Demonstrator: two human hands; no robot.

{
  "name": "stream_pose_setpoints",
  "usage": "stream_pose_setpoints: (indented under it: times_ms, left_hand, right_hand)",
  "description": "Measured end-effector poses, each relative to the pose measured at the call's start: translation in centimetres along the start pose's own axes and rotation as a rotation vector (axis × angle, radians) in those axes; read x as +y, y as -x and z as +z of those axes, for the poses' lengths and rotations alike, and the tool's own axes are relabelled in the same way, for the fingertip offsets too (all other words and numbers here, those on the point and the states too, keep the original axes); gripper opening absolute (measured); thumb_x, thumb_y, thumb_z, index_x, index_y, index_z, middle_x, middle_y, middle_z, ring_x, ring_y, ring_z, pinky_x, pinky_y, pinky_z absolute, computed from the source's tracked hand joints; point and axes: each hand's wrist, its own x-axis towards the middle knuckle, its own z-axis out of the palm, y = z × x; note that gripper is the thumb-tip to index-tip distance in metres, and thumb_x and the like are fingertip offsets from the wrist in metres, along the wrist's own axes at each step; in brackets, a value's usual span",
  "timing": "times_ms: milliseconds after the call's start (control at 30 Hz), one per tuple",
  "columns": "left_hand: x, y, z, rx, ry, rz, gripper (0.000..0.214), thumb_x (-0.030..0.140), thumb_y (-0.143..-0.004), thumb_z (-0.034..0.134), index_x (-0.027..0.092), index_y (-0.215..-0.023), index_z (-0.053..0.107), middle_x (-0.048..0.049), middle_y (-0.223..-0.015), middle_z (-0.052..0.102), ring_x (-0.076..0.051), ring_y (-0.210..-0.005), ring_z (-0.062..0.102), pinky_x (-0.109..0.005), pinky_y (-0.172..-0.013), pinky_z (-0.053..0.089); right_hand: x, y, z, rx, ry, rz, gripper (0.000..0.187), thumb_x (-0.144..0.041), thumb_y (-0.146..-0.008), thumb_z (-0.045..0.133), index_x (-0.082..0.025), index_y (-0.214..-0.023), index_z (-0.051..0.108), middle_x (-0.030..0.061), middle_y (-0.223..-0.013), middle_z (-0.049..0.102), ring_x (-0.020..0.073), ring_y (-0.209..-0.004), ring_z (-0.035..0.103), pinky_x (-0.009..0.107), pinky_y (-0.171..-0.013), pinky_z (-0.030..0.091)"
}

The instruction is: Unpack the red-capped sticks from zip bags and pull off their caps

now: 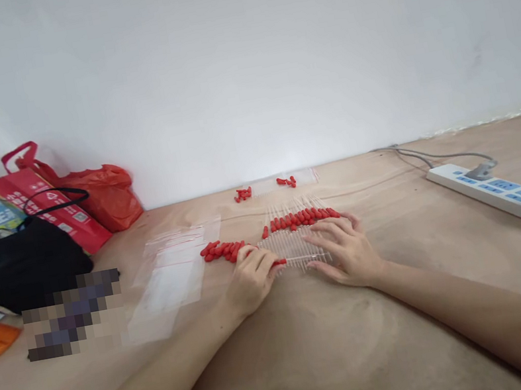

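My left hand point(253, 273) is closed in a pinch on a dropper point(297, 259), a thin clear tube with a red bulb at its left end. The tube lies level, pointing right across a row of clear tubes point(282, 243) on the table. My right hand point(345, 250) is over the right side of that row, its fingers spread and curved, thumb and index finger apart. Beyond it lies a line of droppers with red bulbs point(302, 217), tubes pointing away. Left of the row, near my left hand, is a heap of loose red bulbs point(222, 250).
Clear zip bags point(173, 271) lie flat on the left. More red pieces point(243, 194) and a clear bag are near the wall. A white power strip point(492, 191) with cables is at the right. Red bags point(112, 194) and a black bag point(21, 267) stand at far left.
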Motion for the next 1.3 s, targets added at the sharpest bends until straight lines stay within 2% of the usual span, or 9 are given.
stream_pose_setpoints:
  times_ms: [133,267,400,533,633,833,1000,1200,1300]
  left_hand:
    - [0.8,0.0,0.7,0.090,0.053,0.045,0.005,0.016,-0.084,0.047,0.017,-0.080,0.050,0.0009,-0.070,0.062,-0.011,-0.065,0.056,-0.030,-0.076,0.038]
    - [1.0,0.0,0.8,0.128,0.079,0.071,0.003,0.016,-0.083,0.050,0.018,-0.081,0.048,0.0012,-0.070,0.063,-0.010,-0.064,0.057,-0.030,-0.077,0.039]
    - [0.9,0.1,0.7,0.095,0.084,0.049,0.004,0.020,-0.084,0.049,0.018,-0.085,0.052,-0.0005,-0.074,0.065,-0.011,-0.069,0.058,-0.031,-0.079,0.039]
    - [0.9,0.1,0.7,0.015,0.082,0.022,0.021,0.029,-0.085,0.046,0.017,-0.100,0.055,-0.0071,-0.096,0.065,-0.018,-0.091,0.058,-0.038,-0.089,0.036]
    - [0.9,0.1,1.0,-0.001,0.116,0.039,0.019,0.027,-0.086,0.044,0.018,-0.095,0.058,-0.0060,-0.099,0.065,-0.018,-0.097,0.057,-0.039,-0.092,0.034]
    - [0.9,0.4,0.9,0.012,0.152,0.013,0.016,0.023,-0.084,0.049,0.019,-0.076,0.061,-0.0013,-0.087,0.069,-0.016,-0.091,0.060,-0.041,-0.097,0.032]
    - [1.3,0.4,-0.1,-0.030,0.159,0.038,0.016,0.019,-0.085,0.046,0.020,-0.080,0.062,0.0001,-0.082,0.069,-0.014,-0.086,0.061,-0.043,-0.100,0.028]
    - [1.2,0.6,-0.5,-0.030,0.204,0.049,0.016,0.013,-0.084,0.045,0.019,-0.078,0.058,0.0019,-0.079,0.068,-0.011,-0.080,0.061,-0.039,-0.098,0.030]
    - [0.2,1.5,-0.9,-0.005,0.192,0.001,0.016,0.012,-0.084,0.044,0.019,-0.079,0.057,0.0017,-0.077,0.066,-0.010,-0.073,0.060,-0.037,-0.093,0.035]
  right_hand:
    - [-0.5,-0.2,0.1,-0.088,-0.011,-0.081,0.023,-0.039,-0.081,0.050,-0.028,-0.098,0.062,0.0012,-0.094,0.064,0.0191,-0.097,0.051,0.046,-0.098,0.014]
    - [-0.6,-0.4,0.6,-0.086,-0.032,-0.100,0.020,-0.035,-0.084,0.047,-0.029,-0.095,0.063,-0.0013,-0.086,0.066,0.0172,-0.093,0.052,0.046,-0.098,0.013]
    - [-0.8,-0.4,0.8,-0.088,-0.048,-0.108,0.018,-0.031,-0.084,0.048,-0.030,-0.091,0.064,-0.0029,-0.081,0.066,0.0155,-0.090,0.052,0.045,-0.097,0.014]
    - [-1.0,-0.4,0.8,-0.077,-0.060,-0.116,0.018,-0.031,-0.083,0.049,-0.032,-0.092,0.064,-0.0038,-0.078,0.066,0.0151,-0.088,0.052,0.044,-0.097,0.015]
    - [-1.0,-0.3,0.8,-0.049,-0.082,-0.129,0.019,-0.029,-0.084,0.048,-0.034,-0.095,0.062,-0.0054,-0.073,0.066,0.0138,-0.084,0.053,0.044,-0.097,0.015]
    - [-0.9,-0.2,0.5,-0.030,-0.069,-0.184,0.021,-0.022,-0.083,0.045,-0.032,-0.090,0.063,-0.0058,-0.060,0.062,0.0130,-0.079,0.053,0.044,-0.096,0.015]
    - [-1.1,-0.3,0.3,0.002,-0.080,-0.232,0.020,-0.020,-0.083,0.046,-0.029,-0.082,0.063,-0.0064,-0.052,0.058,0.0127,-0.075,0.052,0.044,-0.095,0.015]
    - [-0.7,-0.1,0.0,-0.052,-0.090,-0.191,0.021,-0.022,-0.083,0.044,-0.029,-0.081,0.063,-0.0063,-0.054,0.060,0.0128,-0.075,0.053,0.044,-0.096,0.014]
    - [0.5,0.4,-0.3,-0.073,-0.056,-0.094,0.022,-0.024,-0.083,0.043,-0.028,-0.080,0.064,-0.0047,-0.060,0.064,0.0137,-0.076,0.053,0.044,-0.095,0.014]
